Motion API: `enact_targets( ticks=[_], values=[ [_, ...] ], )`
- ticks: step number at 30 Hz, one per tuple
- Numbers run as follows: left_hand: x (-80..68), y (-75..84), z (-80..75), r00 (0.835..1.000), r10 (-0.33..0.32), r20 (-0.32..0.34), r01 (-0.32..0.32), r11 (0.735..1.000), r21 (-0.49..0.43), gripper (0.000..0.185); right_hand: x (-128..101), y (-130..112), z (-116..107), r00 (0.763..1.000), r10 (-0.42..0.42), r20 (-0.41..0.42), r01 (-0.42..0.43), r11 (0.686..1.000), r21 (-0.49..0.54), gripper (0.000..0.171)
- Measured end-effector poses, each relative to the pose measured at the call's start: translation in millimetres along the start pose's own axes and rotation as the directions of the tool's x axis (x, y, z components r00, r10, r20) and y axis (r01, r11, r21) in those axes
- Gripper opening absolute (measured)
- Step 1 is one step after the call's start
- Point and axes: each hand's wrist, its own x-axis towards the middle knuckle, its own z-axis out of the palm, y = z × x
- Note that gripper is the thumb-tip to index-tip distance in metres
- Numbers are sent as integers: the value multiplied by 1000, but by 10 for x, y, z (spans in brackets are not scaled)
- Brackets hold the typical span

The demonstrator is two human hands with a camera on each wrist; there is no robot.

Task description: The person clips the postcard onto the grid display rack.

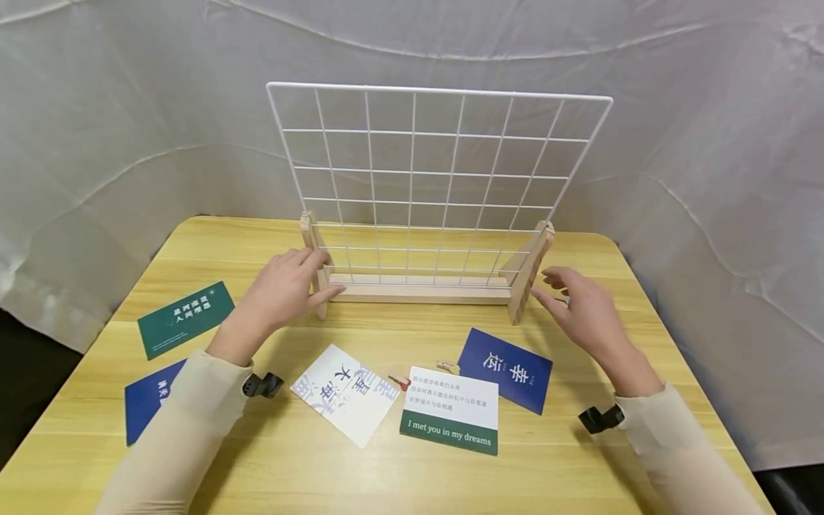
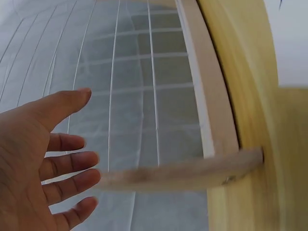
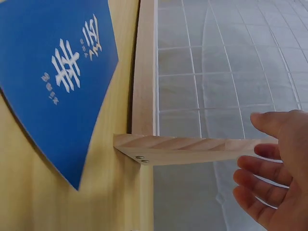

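Observation:
A white wire grid panel (image 1: pixel 410 172) stands upright in a wooden stand (image 1: pixel 418 294) with a side support at each end. My left hand (image 1: pixel 286 282) is at the left support (image 1: pixel 306 232), thumb and fingers spread about it. In the left wrist view the fingers are loosely bent near the support's end (image 2: pixel 168 175); whether they touch it I cannot tell. Beside the right support (image 1: pixel 531 275) is my right hand (image 1: pixel 589 311), thumb toward the wood and fingers relaxed. The right wrist view shows this hand close to the support's end (image 3: pixel 192 145), holding nothing.
In front of the stand lie a white card (image 1: pixel 347 393), a white-and-green card (image 1: pixel 450 411) and a blue card (image 1: pixel 505 368). Small clips (image 1: pixel 448 367) are near them. Left lie a green card (image 1: pixel 187 320) and another blue card (image 1: pixel 144 408), partly under the sleeve. Grey fabric (image 1: pixel 161 93) hangs behind.

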Motion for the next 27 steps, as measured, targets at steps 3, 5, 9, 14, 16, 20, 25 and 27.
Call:
enact_targets(
  ticks=[3,5,9,14,16,20,25,27],
  values=[
    [23,82,57,999,39,23,-38,999,-39,53,-51,-5,31,1000,-8,21,7,999,33,41],
    [49,129,105,997,63,34,-60,996,-63,56,-90,-10,61,999,-17,33,15,998,55,41],
    [98,211,210,992,112,59,-105,989,-107,59,-171,-27,145,997,-33,67,26,995,101,42],
    [182,320,346,982,163,99,-143,973,-183,60,-252,-66,245,993,-49,107,33,989,144,40],
    [220,372,395,977,175,119,-148,967,-209,60,-274,-81,284,990,-54,127,33,986,161,39],
    [274,480,469,966,206,159,-164,956,-244,61,-307,-105,350,982,-52,182,16,981,194,40],
    [323,618,556,946,237,223,-167,942,-290,62,-339,-99,388,970,-70,231,22,978,205,42],
    [337,671,597,938,246,245,-166,938,-306,63,-361,-84,394,963,-81,256,29,979,202,45]
  ],
)
